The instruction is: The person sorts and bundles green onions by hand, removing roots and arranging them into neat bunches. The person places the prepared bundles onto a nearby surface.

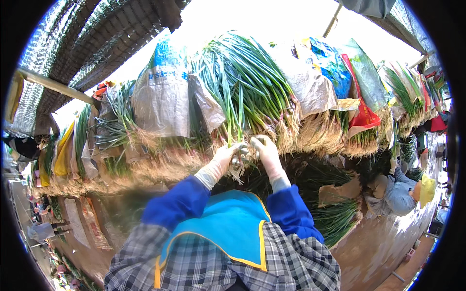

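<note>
My left hand [230, 157], in a pale glove, is closed around the lower ends of a few green onion stalks [235, 123]. Their leaves point away from me, and whitish roots hang below the fingers. Just to the right, my right hand [265, 145], gloved too, has its fingers curled beside the stalks; whether it pinches anything cannot be told. Beyond both hands lies a big heap of green onions [251, 76], with its tan roots turned towards me.
White woven sacks [164, 105] cover bundles at the left, and more sacks [309, 87] lie at the right. Loose green onions [336, 218] are on the ground at the lower right. A person in a yellow hat [398, 196] crouches at the right. A pole [54, 83] crosses the upper left.
</note>
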Action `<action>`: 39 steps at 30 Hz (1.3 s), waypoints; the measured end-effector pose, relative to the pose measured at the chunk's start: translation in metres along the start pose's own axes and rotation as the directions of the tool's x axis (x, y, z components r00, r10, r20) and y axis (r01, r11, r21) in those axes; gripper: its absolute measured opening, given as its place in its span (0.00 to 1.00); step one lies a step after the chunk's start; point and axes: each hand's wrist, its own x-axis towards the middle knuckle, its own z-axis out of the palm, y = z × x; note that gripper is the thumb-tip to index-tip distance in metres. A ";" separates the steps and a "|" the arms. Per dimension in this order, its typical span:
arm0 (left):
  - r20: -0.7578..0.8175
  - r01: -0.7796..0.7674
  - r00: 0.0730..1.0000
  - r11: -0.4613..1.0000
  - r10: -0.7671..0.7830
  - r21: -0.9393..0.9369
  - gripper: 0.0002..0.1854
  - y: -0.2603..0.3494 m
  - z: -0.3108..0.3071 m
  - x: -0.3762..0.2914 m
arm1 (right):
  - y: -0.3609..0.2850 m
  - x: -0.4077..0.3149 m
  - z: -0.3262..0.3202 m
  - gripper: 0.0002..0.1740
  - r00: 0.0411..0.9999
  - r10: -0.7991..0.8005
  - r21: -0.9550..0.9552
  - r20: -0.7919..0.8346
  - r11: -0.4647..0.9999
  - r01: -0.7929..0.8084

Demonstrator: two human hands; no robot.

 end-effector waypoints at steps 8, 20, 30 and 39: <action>-0.271 -0.130 0.947 0.978 0.171 0.165 0.09 -0.018 -0.010 -0.004 | 0.052 0.025 0.043 0.07 0.867 0.359 0.755 0.345 0.442 -0.484; 0.103 0.238 0.971 0.887 -0.215 -0.396 0.19 0.013 -0.014 -0.054 | 0.029 0.047 0.018 0.27 0.883 0.096 0.522 0.460 0.775 -0.356; 0.263 0.374 0.923 0.814 -0.280 -0.444 0.16 0.026 -0.028 -0.075 | -0.014 0.043 0.029 0.31 0.774 0.045 -0.184 0.632 0.978 0.093; 0.077 0.385 0.923 0.897 -0.377 -0.220 0.12 0.050 0.016 -0.097 | 0.039 -0.022 0.081 0.06 0.822 -0.566 -0.514 0.053 0.690 0.508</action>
